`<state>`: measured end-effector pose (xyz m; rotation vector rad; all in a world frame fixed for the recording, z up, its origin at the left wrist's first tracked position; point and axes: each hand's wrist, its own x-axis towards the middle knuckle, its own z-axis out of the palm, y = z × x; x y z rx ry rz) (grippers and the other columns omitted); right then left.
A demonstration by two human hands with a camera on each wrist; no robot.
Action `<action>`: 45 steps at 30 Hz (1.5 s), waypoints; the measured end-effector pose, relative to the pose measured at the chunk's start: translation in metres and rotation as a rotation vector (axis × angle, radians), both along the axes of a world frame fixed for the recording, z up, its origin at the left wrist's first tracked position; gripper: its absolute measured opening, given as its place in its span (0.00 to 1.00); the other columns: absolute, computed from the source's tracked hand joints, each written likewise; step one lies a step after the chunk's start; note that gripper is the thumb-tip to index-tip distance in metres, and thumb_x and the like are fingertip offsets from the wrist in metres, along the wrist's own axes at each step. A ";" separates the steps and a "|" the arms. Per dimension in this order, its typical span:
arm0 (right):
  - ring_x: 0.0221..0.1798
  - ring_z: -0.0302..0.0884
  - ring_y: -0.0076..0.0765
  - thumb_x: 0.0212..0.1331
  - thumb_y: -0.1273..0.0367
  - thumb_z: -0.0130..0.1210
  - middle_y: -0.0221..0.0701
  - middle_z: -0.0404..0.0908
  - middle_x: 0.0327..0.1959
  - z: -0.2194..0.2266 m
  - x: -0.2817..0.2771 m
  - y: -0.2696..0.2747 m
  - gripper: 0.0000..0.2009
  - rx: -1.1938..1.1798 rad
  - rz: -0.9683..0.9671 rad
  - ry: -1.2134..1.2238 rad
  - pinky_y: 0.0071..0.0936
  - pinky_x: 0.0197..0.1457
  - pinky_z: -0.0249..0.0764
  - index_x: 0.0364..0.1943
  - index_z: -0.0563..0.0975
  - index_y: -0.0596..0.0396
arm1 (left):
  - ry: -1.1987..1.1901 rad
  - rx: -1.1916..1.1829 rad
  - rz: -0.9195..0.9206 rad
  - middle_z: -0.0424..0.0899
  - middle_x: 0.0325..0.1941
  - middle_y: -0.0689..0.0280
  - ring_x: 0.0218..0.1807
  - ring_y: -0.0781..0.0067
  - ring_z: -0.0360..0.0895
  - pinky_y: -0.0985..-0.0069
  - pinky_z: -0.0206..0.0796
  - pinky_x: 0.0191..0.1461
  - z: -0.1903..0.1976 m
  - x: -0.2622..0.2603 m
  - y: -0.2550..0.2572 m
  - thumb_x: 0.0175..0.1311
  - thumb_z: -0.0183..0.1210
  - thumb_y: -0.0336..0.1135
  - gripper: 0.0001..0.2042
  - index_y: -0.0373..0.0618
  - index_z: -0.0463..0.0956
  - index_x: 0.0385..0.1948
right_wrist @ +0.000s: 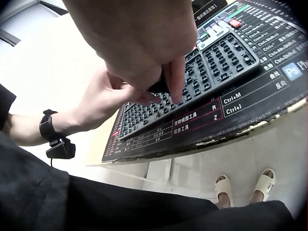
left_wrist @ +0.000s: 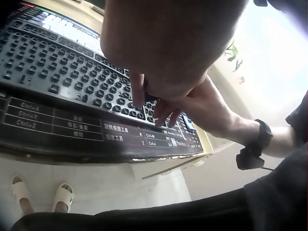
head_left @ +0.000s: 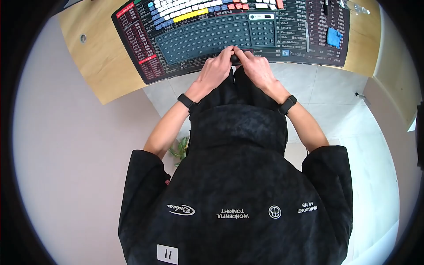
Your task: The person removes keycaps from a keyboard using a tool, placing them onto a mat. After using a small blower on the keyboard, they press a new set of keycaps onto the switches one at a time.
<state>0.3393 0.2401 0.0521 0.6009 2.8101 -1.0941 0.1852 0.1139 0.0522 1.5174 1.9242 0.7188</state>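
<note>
Both hands meet at the near edge of the keyboard base (head_left: pixel 207 37), which has bare switches and no keycaps. The left hand (head_left: pixel 216 70) and right hand (head_left: pixel 257 70) pinch a small black object (head_left: pixel 234 58) between them; its shape is mostly covered by fingers. In the left wrist view, the left hand (left_wrist: pixel 159 53) fills the top, the right hand (left_wrist: pixel 207 109) reaches in from the right, and a bit of the black object (left_wrist: pixel 150 97) shows. From the right wrist view, the black object (right_wrist: pixel 160 86) lies between the right hand (right_wrist: pixel 139 45) and left hand (right_wrist: pixel 98 102).
Loose white, blue, red and yellow keycaps (head_left: pixel 190 17) lie beyond the keyboard base. A printed desk mat (head_left: pixel 287 46) covers much of the wooden table (head_left: pixel 90 66). At the right are a blue item (head_left: pixel 334 38), a thin translucent strip (head_left: pixel 307 37) and a clear object (head_left: pixel 357 7).
</note>
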 end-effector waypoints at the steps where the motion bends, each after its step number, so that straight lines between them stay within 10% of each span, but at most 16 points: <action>1: 0.33 0.86 0.49 0.54 0.77 0.59 0.42 0.81 0.36 -0.002 0.004 0.002 0.31 0.011 -0.010 -0.015 0.41 0.32 0.82 0.67 0.68 0.57 | 0.002 -0.001 -0.003 0.80 0.61 0.48 0.45 0.48 0.87 0.61 0.83 0.44 -0.002 0.003 0.005 0.59 0.62 0.21 0.22 0.33 0.69 0.57; 45: 0.33 0.85 0.51 0.56 0.79 0.57 0.37 0.80 0.33 -0.010 0.053 0.074 0.31 0.108 -0.261 0.115 0.42 0.31 0.82 0.67 0.70 0.47 | -0.022 0.034 -0.099 0.83 0.60 0.51 0.51 0.46 0.85 0.59 0.83 0.48 -0.006 0.038 0.104 0.61 0.60 0.20 0.19 0.35 0.71 0.55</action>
